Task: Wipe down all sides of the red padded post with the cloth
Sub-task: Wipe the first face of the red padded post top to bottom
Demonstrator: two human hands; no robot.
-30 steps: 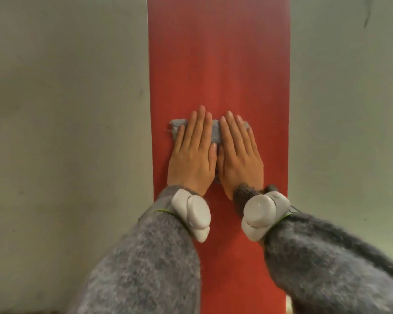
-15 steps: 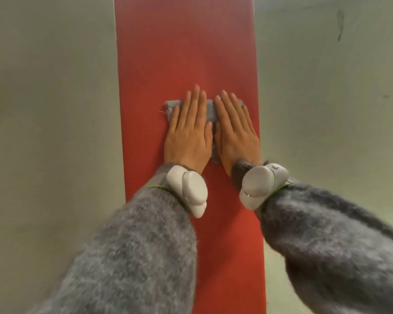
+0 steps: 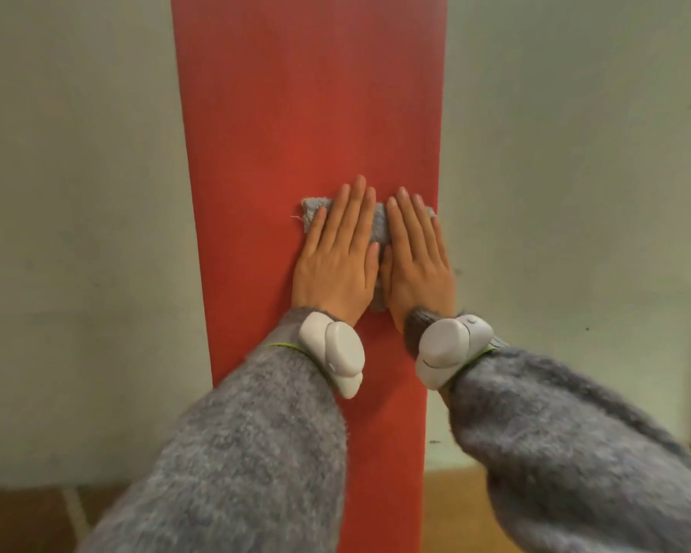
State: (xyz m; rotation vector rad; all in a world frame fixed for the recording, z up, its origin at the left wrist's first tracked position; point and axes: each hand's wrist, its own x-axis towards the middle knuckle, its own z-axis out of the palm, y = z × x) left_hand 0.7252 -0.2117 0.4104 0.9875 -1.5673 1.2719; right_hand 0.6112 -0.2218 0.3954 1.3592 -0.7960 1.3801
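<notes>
Your left hand and right hand lay flat, fingers straight, pressing the cloth on the red padded post; only its front showed, other sides probably remained

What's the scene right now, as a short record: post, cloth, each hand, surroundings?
post: red, upright, front face to camera; other sides out of view
cloth: grey, flat on the front face, nearer its right edge
left hand: flat, fingers straight, presses cloth
right hand: flat beside the left, fingers straight, presses cloth
wrist units: white, one on each grey sleeve
wall: pale, behind post
floor: visible at bottom
</notes>
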